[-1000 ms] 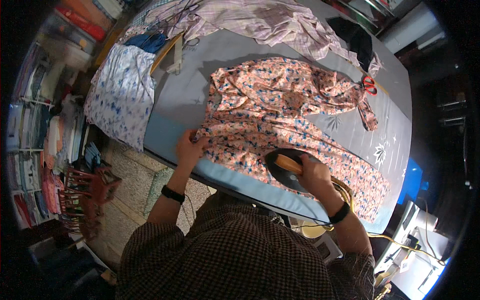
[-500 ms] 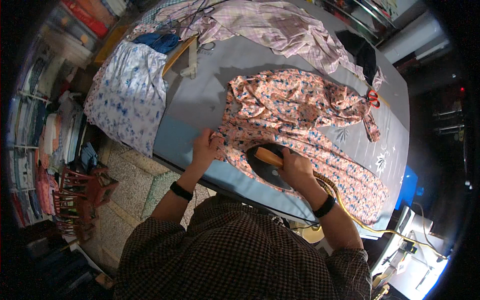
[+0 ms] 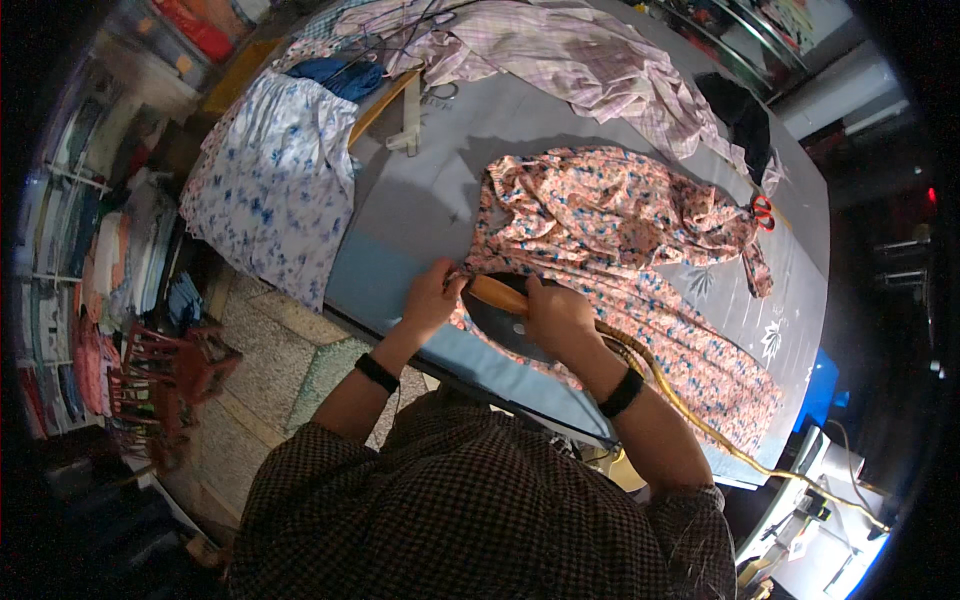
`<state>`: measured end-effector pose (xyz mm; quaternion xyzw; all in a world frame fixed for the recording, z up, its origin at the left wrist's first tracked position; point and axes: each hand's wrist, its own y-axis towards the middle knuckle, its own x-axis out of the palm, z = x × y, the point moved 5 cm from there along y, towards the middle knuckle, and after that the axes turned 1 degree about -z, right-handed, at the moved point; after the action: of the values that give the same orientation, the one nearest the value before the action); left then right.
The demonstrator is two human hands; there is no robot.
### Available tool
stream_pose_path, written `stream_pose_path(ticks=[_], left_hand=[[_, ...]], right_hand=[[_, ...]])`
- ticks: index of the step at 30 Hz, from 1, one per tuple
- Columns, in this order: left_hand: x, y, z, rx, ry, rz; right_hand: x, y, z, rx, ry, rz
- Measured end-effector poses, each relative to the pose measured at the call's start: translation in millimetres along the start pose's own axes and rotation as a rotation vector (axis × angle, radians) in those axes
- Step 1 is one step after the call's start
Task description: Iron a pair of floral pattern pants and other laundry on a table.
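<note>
A peach floral dress [image 3: 620, 215], with small blue and dark specks, lies spread on the padded table. On its near edge rests a dark clothes iron [image 3: 508, 328] with a wooden handle [image 3: 492, 293]. My right hand [image 3: 562, 318] is closed around that handle from the right. My left hand [image 3: 433, 297] pinches the dress's left edge, close to the tip of the iron. A yellowish hose and cord [image 3: 700, 422] trail from the iron over the dress toward the lower right. The iron hides the cloth beneath it.
A white and blue floral garment [image 3: 275, 190] hangs over the table's left end. Pale plaid cloth [image 3: 560, 60] lies along the far side. Red-handled scissors [image 3: 763, 212] sit by the dress's far right. Shelves of folded cloth [image 3: 70, 290] and reddish stools [image 3: 175, 370] stand at left.
My right hand has slid the iron left along the dress, toward my left hand. My left hand keeps its pinch on the edge. The whole view has shifted slightly.
</note>
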<state>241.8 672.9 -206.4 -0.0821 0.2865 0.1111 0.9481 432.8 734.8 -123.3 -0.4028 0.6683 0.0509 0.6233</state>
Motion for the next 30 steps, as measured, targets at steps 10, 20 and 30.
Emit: stream_pose_path(ticks=[10, 20, 30], left_hand=[[-1, 5, -6, 0.024, 0.091, 0.054], [5, 3, -18, -0.065, 0.166, 0.087], [54, 39, 77, -0.187, -0.01, 0.069]], right_hand=[[1, -19, 23, 0.037, 0.007, -0.156], [11, -176, 194, 0.279, 0.068, 0.058], [69, -367, 418, 0.582, 0.201, 0.237]])
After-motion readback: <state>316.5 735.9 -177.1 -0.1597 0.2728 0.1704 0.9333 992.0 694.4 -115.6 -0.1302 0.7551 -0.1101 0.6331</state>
